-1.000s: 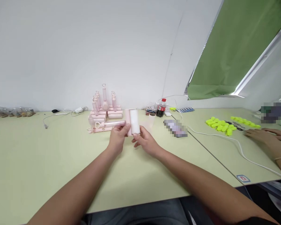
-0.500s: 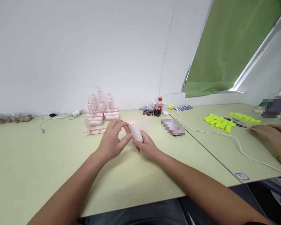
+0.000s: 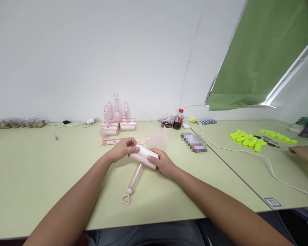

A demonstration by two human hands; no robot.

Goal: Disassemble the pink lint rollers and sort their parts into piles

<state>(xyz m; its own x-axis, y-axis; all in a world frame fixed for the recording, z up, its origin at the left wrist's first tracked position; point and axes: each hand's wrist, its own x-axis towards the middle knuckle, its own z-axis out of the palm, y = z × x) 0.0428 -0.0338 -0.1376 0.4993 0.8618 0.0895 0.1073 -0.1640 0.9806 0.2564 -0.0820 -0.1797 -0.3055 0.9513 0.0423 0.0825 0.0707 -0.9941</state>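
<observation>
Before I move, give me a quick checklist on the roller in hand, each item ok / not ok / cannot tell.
1. Left hand touching the left end of the white roll: ok.
2. Right hand supporting the right end: ok.
3. White roll fully seated in the pink body: cannot tell; fingers cover the ends.
4. Clear handle locked to the pink body: cannot tell; they meet, but the joint is too small to judge.
5. Cola bottle upright, apart from both hands: ok.

the left hand (image 3: 123, 149), right hand (image 3: 164, 163) and forearms (image 3: 83, 191) are bare, the trousers (image 3: 141, 235) dark blue-grey.
</observation>
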